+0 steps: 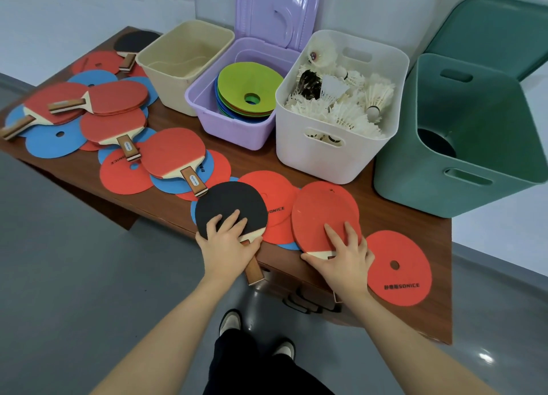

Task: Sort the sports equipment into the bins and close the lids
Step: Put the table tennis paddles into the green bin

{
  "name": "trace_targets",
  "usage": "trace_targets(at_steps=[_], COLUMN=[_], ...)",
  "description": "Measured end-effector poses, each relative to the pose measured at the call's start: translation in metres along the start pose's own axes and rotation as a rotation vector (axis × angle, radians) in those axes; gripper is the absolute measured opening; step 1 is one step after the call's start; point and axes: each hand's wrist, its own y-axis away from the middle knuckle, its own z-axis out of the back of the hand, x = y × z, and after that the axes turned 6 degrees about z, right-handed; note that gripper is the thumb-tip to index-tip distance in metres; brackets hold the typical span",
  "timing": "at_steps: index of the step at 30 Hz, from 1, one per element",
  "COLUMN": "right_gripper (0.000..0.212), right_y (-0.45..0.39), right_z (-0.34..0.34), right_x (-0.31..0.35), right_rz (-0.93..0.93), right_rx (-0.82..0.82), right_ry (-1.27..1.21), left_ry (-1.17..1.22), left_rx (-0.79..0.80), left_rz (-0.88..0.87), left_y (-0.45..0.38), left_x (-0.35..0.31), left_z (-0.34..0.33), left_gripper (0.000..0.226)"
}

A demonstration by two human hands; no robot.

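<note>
Standing on grey floor, brown table point(382, 187); left hand point(228, 240) grips black paddle point(229, 206); right hand point(341, 255) seemingly grips red paddle point(321, 213).

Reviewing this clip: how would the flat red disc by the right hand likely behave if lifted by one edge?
The red disc looks thin and lies flat, so it probably flops and weighs little. With no raised rim, it may be hard to pinch off the table; sliding it over the edge seems easier.

At the near edge of the brown tabletop point(400, 204), the left hand point(228, 243) grips a black-faced paddle point(229, 207) and the right hand point(345, 258) grips a red-faced paddle point(320, 210), both lying over flat red discs point(398, 268), with four open bins point(338, 157) behind.
</note>
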Motion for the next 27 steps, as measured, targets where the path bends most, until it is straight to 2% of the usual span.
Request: trace_targets(at_steps=[5,8,13,16,18,22,27], right_gripper=[0.085,0.085,0.085,0.084,0.085,0.089,0.092], right_y=[0.007,0.011,0.015,0.011,0.009,0.010,0.009], right_z=[0.002,0.006,0.011,0.012,0.011,0.006,0.006], right_x=[-0.010,-0.019,-0.039,-0.044,-0.046,-0.049,-0.051], right_rz=[0.002,-0.038,-0.126,-0.163,-0.165,-0.158,-0.155], right_rx=[-0.010,-0.013,-0.054,-0.033,-0.019,0.020,0.033], right_ry=[0.011,0.032,0.031,0.045,0.056,0.102,0.132], left_ry=[0.027,0.021,0.011,-0.049,-0.179,-0.318,-0.276], left_rx=[-0.042,-0.005,0.148,0.350,0.453,0.460,0.394], left_rz=[-0.237,-0.314,-0.424,-0.491,-0.413,-0.135,-0.075], left_y=[0.008,-0.001,-0.019,-0.026,-0.029,-0.021,-0.011], left_x=[-0.009,-0.026,-0.048,-0.058,-0.058,-0.062,-0.074], left_z=[0.002,0.001,-0.010,-0.017,-0.021,-0.026,-0.033], left_gripper=[0.055,0.053,0.056,0.067,0.079,0.101,0.100])
